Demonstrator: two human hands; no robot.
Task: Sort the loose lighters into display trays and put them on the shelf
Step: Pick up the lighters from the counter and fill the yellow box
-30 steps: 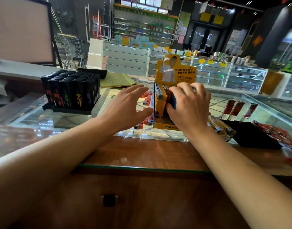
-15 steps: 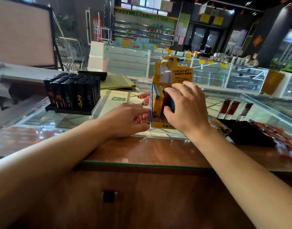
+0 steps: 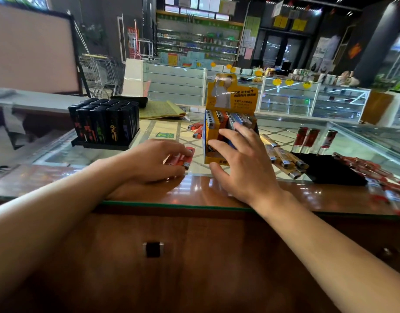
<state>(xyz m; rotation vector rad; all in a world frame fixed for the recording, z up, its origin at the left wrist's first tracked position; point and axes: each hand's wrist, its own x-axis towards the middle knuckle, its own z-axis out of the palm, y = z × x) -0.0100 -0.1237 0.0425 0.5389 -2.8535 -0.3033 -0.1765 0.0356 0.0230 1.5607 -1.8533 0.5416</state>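
Step in hand: filling the tray. Your left hand [image 3: 149, 161] is gripping red lighters [image 3: 179, 158] on the counter [image 3: 194, 190], fingers curled round them. Your right hand [image 3: 242, 163], fingers spread, is steadying the yellow tray [image 3: 211, 136], approx. half full. Next: you're lifting the lighters & slotting them upright into free slots.

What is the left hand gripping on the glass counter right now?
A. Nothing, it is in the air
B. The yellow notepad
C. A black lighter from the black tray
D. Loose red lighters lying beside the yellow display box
D. The left hand curls its grip round loose red lighters lying on the glass counter, just left of the yellow display box, on which the right hand rests.
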